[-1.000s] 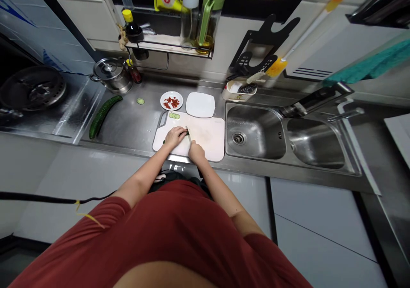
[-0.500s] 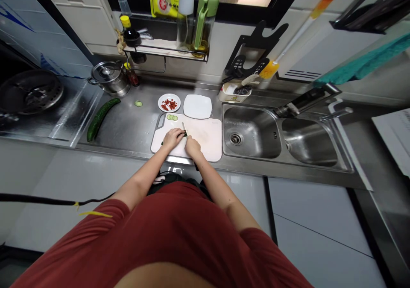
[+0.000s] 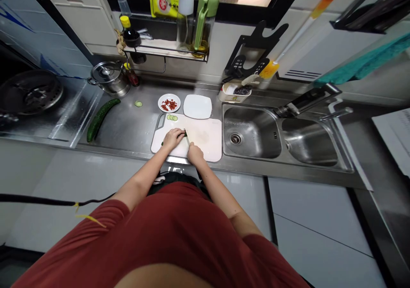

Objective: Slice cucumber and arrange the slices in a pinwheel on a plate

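On the white cutting board, the left hand curls down over a cucumber while the right hand grips a knife beside it; if the cucumber rolls, the blade could catch the left fingertips.

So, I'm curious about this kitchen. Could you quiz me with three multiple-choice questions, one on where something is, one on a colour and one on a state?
1. Where is the long cucumber? A) on the steel counter B) in the sink C) on the square plate
2. What colour are the pieces on the round plate? A) green B) red C) white
3. How is the lid of the steel pot? A) on the pot B) off the pot

1 A: it lies directly on the steel.
2 B: the pieces show red.
3 A: the lid sits on top.
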`<state>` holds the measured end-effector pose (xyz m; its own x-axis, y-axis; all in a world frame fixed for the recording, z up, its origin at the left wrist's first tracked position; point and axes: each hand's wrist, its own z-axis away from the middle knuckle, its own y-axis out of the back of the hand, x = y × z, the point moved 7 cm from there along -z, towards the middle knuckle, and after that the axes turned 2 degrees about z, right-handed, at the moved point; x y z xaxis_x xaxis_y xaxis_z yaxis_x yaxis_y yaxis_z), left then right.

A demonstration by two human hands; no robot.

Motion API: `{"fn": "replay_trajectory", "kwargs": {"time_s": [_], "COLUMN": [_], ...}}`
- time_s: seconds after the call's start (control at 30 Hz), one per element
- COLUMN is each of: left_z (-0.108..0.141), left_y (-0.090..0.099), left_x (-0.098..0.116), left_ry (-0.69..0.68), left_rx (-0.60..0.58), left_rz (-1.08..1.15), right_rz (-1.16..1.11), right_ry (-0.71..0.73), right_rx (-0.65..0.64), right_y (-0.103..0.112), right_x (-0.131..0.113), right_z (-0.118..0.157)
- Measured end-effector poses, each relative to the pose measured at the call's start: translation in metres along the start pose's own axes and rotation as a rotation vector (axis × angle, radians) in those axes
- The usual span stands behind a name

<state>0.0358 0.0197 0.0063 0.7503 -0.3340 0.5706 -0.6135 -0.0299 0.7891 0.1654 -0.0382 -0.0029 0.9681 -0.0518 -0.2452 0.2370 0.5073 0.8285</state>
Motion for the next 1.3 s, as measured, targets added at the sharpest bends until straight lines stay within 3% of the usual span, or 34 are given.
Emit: {"fn": "replay_trajectory", "kwargs": {"time_s": [0.53, 1.3], "left_z": [0.0, 0.0], "left_y": [-0.001, 0.001], "left_x": [-0.002, -0.001], "left_ry": [0.007, -0.001], "left_rx": [-0.006, -0.005], "left_rz": [0.004, 0.021], "right_rz": [-0.055, -0.009], "right_ry": [0.002, 0.006], "right_rx": [0.016, -0.003], "right_y": [0.019, -0.002], "right_x": [-0.017, 0.003], "right_z": [-0.026, 0.005]}}
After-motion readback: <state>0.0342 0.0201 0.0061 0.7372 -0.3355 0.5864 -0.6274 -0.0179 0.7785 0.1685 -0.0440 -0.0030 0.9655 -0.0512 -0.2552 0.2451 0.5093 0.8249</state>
